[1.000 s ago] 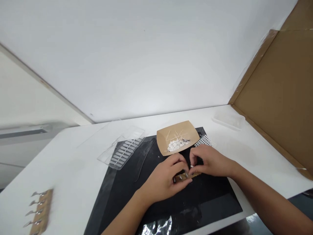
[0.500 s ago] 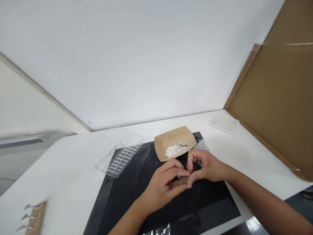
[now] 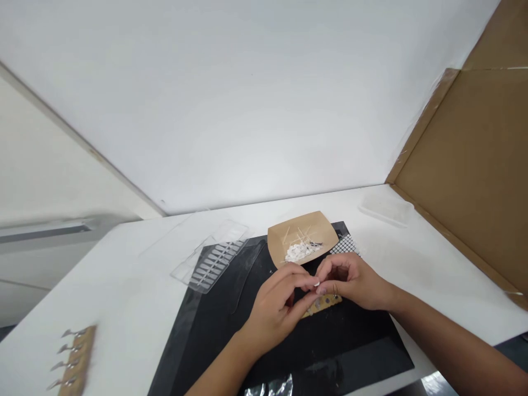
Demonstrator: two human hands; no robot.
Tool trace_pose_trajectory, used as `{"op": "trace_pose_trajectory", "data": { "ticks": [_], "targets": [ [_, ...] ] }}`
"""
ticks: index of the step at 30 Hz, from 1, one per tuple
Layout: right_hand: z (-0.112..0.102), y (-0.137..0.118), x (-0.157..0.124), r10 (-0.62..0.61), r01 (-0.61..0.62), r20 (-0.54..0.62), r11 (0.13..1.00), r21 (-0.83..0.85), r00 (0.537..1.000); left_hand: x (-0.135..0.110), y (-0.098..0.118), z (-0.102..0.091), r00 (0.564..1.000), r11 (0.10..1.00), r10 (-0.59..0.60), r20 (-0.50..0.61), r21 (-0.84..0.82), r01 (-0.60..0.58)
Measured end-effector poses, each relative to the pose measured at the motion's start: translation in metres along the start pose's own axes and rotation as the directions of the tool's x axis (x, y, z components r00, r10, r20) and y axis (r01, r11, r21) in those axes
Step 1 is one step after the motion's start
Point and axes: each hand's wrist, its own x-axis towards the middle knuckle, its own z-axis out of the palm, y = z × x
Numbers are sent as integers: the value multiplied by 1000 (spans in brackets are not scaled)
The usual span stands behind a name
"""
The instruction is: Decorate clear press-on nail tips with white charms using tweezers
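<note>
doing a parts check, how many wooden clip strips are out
2. One wooden strip lies at the table's near left, cut by the frame edge; the second strip is over the black mat, under the left hand and right hand. Others may be hidden.

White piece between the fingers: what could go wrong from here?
The piece is tiny and pinched only where the fingertips of the left hand and right hand meet; it could slip and drop onto the mat. The strip lies half under the hands, so a nudge might shift it. The tray of loose bits sits just behind the knuckles and could get knocked.
</note>
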Motion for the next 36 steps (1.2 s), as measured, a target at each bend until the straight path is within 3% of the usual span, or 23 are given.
{"op": "trace_pose_trajectory", "data": {
  "ticks": [4,10,21,25,30,36],
  "targets": [
    [3,1,-1,-92,89,-53,995,-54,994,0,1,-1,1000,1000,-24,-14,-19,23],
    [3,-1,-3,-239,203,-87,931,-304,967,1,1,-5,999,997,-44,-23,-66,43],
    [6,1,-3,-323,260,-87,872,-415,942,-3,1,-2,972,971,-230,40,-55,232],
    [6,2,-5,-352,294,-29,822,-488,936,-5,2,-1,969,970,-239,57,-40,242],
    [5,4,-7,-442,391,93,653,-649,892,-5,2,-1,974,974,-221,55,-39,223],
    [5,3,-6,-437,432,179,595,-678,882,-6,0,0,979,978,-201,37,-49,203]
  ]
}}
